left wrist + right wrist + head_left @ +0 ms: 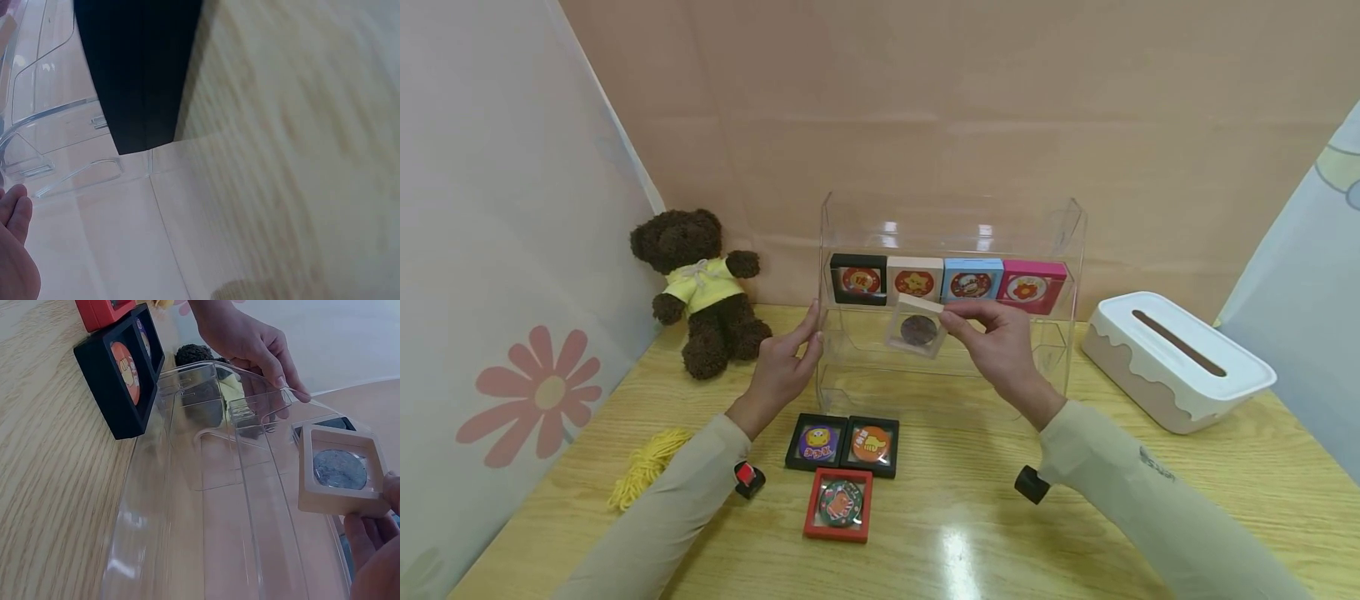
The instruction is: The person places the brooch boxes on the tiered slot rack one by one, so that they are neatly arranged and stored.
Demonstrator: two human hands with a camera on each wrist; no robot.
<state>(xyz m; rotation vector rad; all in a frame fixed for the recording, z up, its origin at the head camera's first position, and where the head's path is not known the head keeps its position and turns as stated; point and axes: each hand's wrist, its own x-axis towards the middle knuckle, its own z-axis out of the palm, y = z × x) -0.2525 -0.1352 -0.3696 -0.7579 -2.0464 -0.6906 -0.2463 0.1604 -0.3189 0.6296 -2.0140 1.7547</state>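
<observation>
My right hand [1000, 342] pinches a small beige square display frame [344, 494] by its edge, between thumb and fingers. The frame shows a dark grey round disc [340, 469] behind clear film, and it is held tilted in front of the clear acrylic rack [951, 387]. My left hand [782, 367] rests with fairly straight fingers against the rack's left side. On the rack's upper tier stand a black frame [858, 298], a cream frame [914, 264], a blue frame [973, 265] and a pink frame [1056, 292], side by side.
Two black frames [816, 419] [891, 460] and a red frame [838, 536] lie on the wooden table [955, 517] before the rack. A brown teddy bear [703, 287] sits left, with yellow yarn [651, 467] nearer. A white-lidded tissue box [1180, 342] stands right.
</observation>
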